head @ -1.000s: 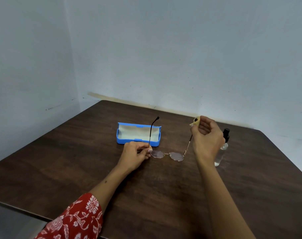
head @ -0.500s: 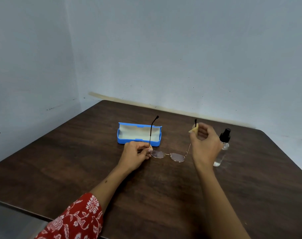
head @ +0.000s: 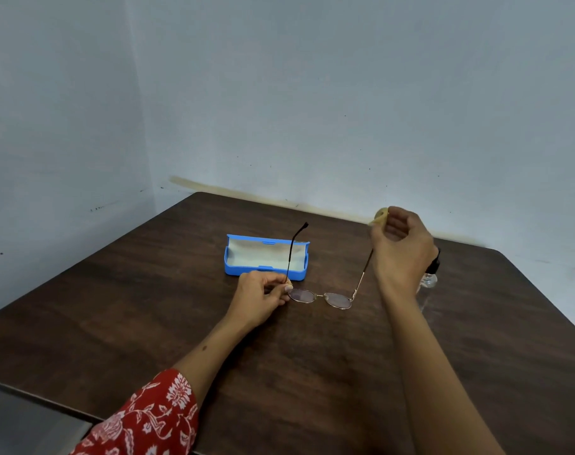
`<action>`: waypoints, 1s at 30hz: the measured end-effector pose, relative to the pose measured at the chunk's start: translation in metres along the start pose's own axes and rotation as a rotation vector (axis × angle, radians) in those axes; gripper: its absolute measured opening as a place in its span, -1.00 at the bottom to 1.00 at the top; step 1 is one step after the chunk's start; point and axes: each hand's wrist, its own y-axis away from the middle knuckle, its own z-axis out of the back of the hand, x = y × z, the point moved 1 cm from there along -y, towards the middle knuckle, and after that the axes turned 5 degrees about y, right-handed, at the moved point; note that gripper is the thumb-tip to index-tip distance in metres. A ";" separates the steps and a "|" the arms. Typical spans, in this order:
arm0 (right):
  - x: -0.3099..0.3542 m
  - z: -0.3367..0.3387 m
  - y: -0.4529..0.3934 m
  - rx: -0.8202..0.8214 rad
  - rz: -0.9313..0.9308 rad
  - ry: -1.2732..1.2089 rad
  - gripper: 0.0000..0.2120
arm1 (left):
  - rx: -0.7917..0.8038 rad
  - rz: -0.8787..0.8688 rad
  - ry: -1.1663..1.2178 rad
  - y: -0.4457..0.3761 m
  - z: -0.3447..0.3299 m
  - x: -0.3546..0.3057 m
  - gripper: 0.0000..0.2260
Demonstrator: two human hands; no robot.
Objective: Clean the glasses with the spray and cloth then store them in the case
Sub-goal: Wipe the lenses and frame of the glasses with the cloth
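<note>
Thin gold-rimmed glasses (head: 322, 297) rest lenses-down on the dark wooden table (head: 312, 372), both temples standing up. My left hand (head: 263, 295) pinches the frame's left hinge. My right hand (head: 399, 251) pinches a small yellow cloth (head: 380, 216) around the upper end of the right temple, hiding its tip. The open blue case (head: 266, 259) with a pale lining lies just behind my left hand. The clear spray bottle (head: 430, 277) with a black top stands behind my right wrist, mostly hidden.
The table sits in a corner, with pale walls close behind and to the left. Its front-left edge runs below my red patterned sleeve (head: 148, 418).
My right hand slid the cloth down the right temple and then back up to its tip. My left hand and the glasses stayed put.
</note>
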 end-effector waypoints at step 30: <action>-0.013 -0.049 0.084 0.394 -0.205 -0.038 -0.76 | 0.044 -0.128 -0.003 0.002 -0.002 0.003 -0.88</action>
